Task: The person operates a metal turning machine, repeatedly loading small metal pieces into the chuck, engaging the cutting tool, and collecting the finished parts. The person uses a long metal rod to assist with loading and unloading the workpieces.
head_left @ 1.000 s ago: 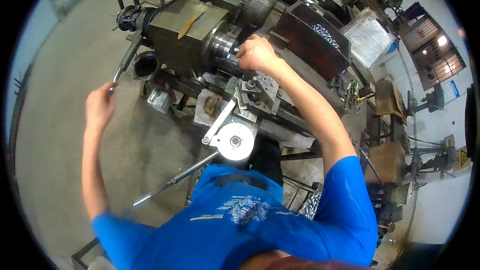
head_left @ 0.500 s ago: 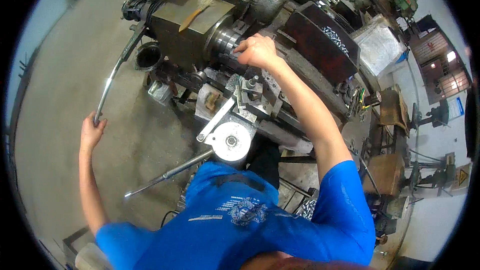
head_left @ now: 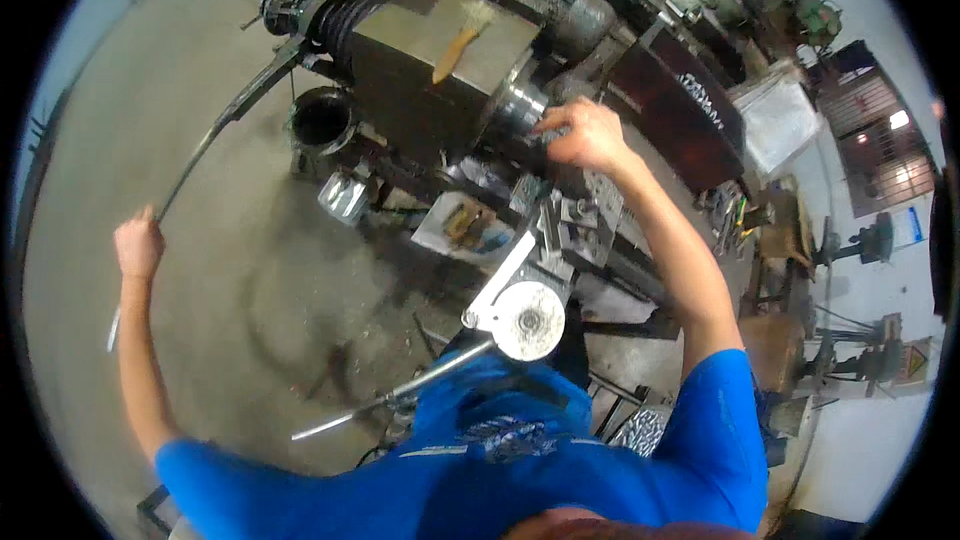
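My left hand [head_left: 140,245] is closed in a fist round a long metal lever [head_left: 198,155]. The lever runs up to the far-left end of a lathe-like machine [head_left: 435,60], and its tip shows past my wrist. My right hand [head_left: 588,135] is at the machine's shiny round chuck [head_left: 520,108], fingers bent and pinched together at its front face. Whatever they may hold there is too small or hidden to make out. Nearer my body is the tool post [head_left: 575,225], with a round white handwheel or disc [head_left: 529,321] and a metal handle [head_left: 395,393] below it.
A wooden-handled brush [head_left: 456,55] lies on top of the machine's housing. Beyond my right hand stands a dark red bin [head_left: 675,105] with small metal pieces in it. A motor [head_left: 560,10] sits behind. Bench machines [head_left: 855,240] line the right wall.
My left hand has swung the lever outward to the left and is now wrapped in a fist round it. My right hand stays at the chuck. The whole view has shifted.
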A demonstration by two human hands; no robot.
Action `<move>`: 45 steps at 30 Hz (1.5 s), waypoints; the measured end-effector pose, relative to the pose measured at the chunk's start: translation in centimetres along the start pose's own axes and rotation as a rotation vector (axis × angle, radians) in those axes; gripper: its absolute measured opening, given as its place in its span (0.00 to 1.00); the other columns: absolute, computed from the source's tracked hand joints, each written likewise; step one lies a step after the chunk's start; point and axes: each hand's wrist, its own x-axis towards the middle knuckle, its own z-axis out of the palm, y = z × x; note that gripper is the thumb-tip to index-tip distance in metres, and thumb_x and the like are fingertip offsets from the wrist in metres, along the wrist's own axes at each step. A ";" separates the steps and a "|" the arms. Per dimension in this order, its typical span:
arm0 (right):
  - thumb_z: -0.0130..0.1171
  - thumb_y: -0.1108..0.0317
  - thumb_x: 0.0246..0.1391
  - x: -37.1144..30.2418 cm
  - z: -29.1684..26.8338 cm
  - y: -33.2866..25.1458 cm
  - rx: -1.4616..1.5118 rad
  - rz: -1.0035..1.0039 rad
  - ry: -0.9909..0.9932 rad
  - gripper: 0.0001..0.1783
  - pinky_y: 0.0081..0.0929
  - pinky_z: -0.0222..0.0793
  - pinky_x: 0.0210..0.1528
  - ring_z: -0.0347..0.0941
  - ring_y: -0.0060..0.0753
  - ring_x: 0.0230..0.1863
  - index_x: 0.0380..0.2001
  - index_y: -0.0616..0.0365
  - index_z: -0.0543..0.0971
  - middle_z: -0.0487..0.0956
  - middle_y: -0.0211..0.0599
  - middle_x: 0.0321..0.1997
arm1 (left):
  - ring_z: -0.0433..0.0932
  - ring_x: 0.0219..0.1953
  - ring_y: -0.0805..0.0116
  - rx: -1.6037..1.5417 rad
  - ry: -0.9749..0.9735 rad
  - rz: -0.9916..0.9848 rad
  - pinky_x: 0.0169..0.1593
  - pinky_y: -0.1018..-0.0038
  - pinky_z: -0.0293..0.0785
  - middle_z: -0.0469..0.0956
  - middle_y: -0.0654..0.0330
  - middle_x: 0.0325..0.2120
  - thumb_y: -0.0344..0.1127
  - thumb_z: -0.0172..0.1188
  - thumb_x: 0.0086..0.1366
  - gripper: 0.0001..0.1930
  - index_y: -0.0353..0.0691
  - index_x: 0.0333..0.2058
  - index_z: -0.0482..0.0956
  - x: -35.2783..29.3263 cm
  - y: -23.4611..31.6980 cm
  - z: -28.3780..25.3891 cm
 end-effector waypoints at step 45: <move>0.54 0.68 0.37 -61.4 6.4 30.3 -0.095 1.649 -0.186 0.37 0.38 0.60 0.58 0.63 0.45 0.59 0.58 0.48 0.65 0.66 0.43 0.59 | 0.78 0.36 0.67 -0.942 -1.132 0.039 0.41 0.71 0.72 0.80 0.54 0.32 0.37 0.60 0.56 0.20 0.38 0.48 0.73 -2.4 27.4 -12.4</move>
